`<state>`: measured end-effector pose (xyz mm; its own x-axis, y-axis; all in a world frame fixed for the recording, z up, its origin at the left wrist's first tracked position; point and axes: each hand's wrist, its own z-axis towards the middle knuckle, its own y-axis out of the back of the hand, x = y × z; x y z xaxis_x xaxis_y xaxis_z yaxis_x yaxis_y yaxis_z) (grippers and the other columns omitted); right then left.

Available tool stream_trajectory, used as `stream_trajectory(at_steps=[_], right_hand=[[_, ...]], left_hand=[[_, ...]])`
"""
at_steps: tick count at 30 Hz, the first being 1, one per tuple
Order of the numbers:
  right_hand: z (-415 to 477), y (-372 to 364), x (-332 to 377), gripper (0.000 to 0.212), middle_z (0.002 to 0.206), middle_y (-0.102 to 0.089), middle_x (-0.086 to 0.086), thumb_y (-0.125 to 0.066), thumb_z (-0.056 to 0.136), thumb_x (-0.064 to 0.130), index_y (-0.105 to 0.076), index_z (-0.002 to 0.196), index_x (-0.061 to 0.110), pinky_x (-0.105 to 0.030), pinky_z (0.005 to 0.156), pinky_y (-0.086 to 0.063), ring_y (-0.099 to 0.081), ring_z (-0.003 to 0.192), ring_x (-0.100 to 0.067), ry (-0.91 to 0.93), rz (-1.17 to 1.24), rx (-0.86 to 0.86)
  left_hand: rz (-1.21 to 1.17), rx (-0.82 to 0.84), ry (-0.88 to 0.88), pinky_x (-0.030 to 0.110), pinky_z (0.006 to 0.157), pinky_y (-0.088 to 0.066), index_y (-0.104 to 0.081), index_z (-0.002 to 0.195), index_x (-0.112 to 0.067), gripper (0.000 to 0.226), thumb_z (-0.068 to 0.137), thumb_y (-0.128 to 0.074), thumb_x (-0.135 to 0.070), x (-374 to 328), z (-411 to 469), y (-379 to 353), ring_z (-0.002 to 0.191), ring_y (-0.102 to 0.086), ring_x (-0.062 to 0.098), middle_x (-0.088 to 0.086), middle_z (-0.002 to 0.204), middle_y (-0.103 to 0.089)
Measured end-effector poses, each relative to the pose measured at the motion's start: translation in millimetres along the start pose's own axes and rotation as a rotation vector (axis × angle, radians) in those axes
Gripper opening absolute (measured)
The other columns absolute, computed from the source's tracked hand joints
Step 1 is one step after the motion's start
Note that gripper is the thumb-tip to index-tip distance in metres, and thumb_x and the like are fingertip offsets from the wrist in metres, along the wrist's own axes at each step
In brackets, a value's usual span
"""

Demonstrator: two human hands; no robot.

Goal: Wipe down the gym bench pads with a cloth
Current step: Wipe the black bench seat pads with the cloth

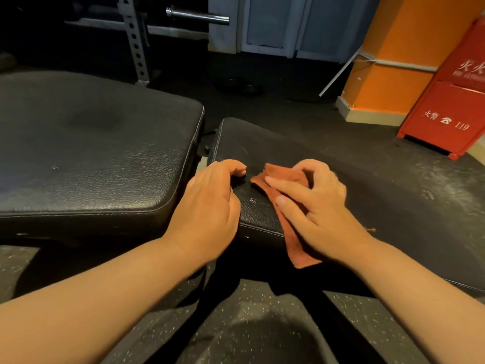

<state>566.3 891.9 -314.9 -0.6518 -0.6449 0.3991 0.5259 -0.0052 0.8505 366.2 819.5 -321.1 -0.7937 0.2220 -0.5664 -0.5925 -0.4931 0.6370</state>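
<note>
Head view: your right hand [317, 206], fingers part-curled, presses the cloth [280, 173] on the small pad [262, 143] at 6 o'clock; your left hand [210, 203] rests loosely curled. The large pad [91, 143] at 9 o'clock likely remains.

A chromed barbell end [196, 17] is seen at the top, held on a perforated steel upright [133, 40]. A dark weight plate [240, 86] is laid flat on the scuffed, speckled rubber floor [420, 179]. Grey-blue door panels [267, 22] are set into the far wall. An orange pillar [401, 48] is flanked by a red fire cabinet [446, 101] — marked 119 — and a thin white rod [338, 73] is leaned against the pillar.
</note>
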Motion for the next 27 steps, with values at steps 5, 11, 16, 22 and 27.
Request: stream_trajectory(at_steps=[5, 11, 16, 22, 27], right_hand=[[1, -20, 16, 0.027, 0.104, -0.045, 0.01, -0.061, 0.096, 0.03, -0.073, 0.12, 0.027, -0.022, 0.096, -0.038, -0.047, 0.104, -0.013, 0.039, 0.168, -0.12], [4, -8, 15, 0.027, 0.104, -0.051, 0.009, -0.059, 0.095, 0.04, -0.077, 0.11, 0.028, -0.021, 0.091, -0.041, -0.052, 0.103, -0.012, 0.16, 0.165, -0.007], [0, -7, 30, 0.017, 0.102, -0.049, 0.008, -0.063, 0.097, 0.028, -0.079, 0.101, 0.021, -0.015, 0.09, -0.039, -0.053, 0.102, -0.01, 0.117, 0.204, 0.006], [17, -10, 25, 0.018, 0.099, -0.048, 0.01, -0.065, 0.096, 0.028, -0.079, 0.106, 0.022, -0.015, 0.085, -0.038, -0.052, 0.097, -0.009, 0.046, 0.154, -0.028], [1, -4, 47, 0.016, 0.101, -0.05, 0.01, -0.065, 0.096, 0.028, -0.079, 0.102, 0.024, -0.011, 0.084, -0.039, -0.053, 0.098, -0.004, 0.139, 0.231, 0.061]], left_hand=[[-0.026, -0.038, -0.001, 0.038, 0.103, -0.042, -0.055, 0.125, -0.012, 0.039, 0.089, -0.042, -0.01, 2, 0, -2, 0.111, -0.047, 0.003, -0.015, 0.115, -0.048], [-0.063, -0.003, 0.044, 0.037, 0.103, -0.042, -0.052, 0.127, -0.018, 0.037, 0.092, -0.039, -0.017, 2, -2, 0, 0.114, -0.051, 0.01, -0.013, 0.119, -0.051], [-0.046, -0.043, 0.048, 0.034, 0.101, -0.04, -0.054, 0.125, -0.015, 0.037, 0.09, -0.04, -0.013, -1, -3, -3, 0.11, -0.047, 0.004, -0.012, 0.117, -0.051], [-0.061, -0.005, 0.056, 0.038, 0.102, -0.042, -0.051, 0.127, -0.017, 0.039, 0.091, -0.039, -0.016, -1, -3, -1, 0.112, -0.051, 0.011, -0.011, 0.118, -0.05], [-0.057, -0.003, 0.072, 0.04, 0.099, -0.044, -0.05, 0.128, -0.017, 0.038, 0.091, -0.04, -0.018, -1, -4, 0, 0.11, -0.052, 0.012, -0.011, 0.118, -0.051]])
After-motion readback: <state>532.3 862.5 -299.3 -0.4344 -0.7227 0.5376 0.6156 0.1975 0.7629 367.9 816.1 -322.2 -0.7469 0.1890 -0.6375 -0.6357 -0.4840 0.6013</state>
